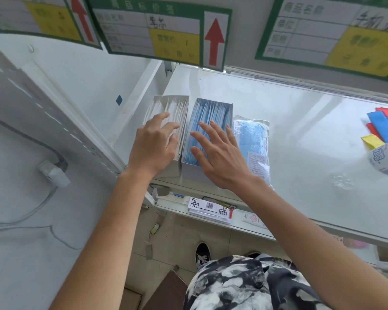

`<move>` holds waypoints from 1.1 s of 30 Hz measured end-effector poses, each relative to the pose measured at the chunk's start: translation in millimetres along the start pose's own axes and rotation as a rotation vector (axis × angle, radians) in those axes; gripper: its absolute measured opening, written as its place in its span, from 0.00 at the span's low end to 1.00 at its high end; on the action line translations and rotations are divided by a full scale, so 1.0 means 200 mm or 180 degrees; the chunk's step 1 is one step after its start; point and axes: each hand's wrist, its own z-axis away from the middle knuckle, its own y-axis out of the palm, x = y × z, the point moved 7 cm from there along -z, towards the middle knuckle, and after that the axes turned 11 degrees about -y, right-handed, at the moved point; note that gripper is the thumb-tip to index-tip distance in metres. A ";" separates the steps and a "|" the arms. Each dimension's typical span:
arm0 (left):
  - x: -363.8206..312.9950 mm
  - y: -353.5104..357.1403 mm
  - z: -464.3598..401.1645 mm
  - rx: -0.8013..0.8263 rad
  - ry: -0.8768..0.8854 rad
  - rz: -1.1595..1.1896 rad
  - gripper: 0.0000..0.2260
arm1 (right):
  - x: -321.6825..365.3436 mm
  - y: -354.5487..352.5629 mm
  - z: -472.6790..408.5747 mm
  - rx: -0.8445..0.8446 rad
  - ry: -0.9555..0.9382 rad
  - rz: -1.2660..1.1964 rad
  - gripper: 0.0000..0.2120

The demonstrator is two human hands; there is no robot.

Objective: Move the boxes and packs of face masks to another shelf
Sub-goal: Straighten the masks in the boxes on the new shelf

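One big white shelf [278,121] takes up most of the view, and the mask stuff sits at its left end near the front edge. Count there: two open boxes side by side, touching, one box of white masks [173,108] on the left and one box of blue masks [213,113] next to it, plus one sealed pack of blue masks [253,142] lying flat just right of the blue box. Three price tags [157,32] hang overhead, the outer two cut off by the frame. Left hand [154,148] is spread flat on the white masks, not gripping anything. Right hand [220,157] is the same deal, fingers wide over the blue masks, can't tell if it actually touches. Far right there's a small pile of colored strips [383,126] and a blurry printed packet [385,157], both cropped.
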 end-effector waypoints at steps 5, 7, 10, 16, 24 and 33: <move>-0.01 0.03 -0.03 0.0090 0.0188 0.0022 0.13 | 0.00 0.01 -0.02 -0.0018 -0.0010 0.0047 0.25; -0.02 0.02 -0.05 -0.0011 0.0307 -0.0015 0.12 | -0.01 0.01 -0.04 -0.0027 0.0001 0.0075 0.25; -0.01 0.00 -0.07 -0.0355 0.0308 -0.0394 0.15 | -0.03 0.00 -0.06 -0.0102 0.0121 0.0153 0.27; 0.03 0.05 -0.09 0.0028 0.0061 -0.0344 0.20 | -0.07 0.03 -0.09 -0.0040 0.0364 -0.0027 0.29; 0.02 0.04 -0.13 0.0069 0.0097 -0.0205 0.19 | -0.10 0.04 -0.10 -0.0123 0.0338 -0.0276 0.29; -0.02 0.07 -0.15 0.0327 0.0179 -0.0331 0.21 | -0.10 -0.03 -0.09 0.0038 0.0302 -0.0434 0.27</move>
